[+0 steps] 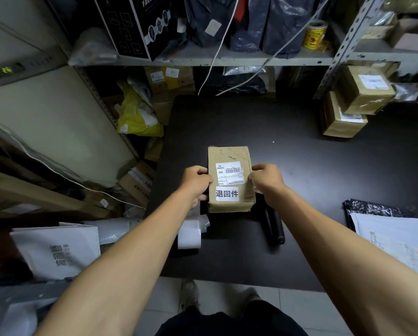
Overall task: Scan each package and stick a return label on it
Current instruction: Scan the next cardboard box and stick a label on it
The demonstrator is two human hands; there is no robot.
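Observation:
A small brown cardboard package (229, 155) is held just above the black table (300, 166). It carries a white shipping label (229, 172) and, nearer me, a white return label (227, 193) with black characters. My left hand (195, 183) grips its left side. My right hand (267, 181) grips its right side. A white roll of labels (189, 234) lies near the table's front edge, left of a black handheld scanner (273, 226) that is partly hidden under the package.
Two stacked brown boxes (355, 103) sit at the table's back right. A black and a white mailer bag (394, 234) lie at the front right. Shelves with parcels rise behind. Boxes, a yellow bag (135, 117) and white bags crowd the floor on the left.

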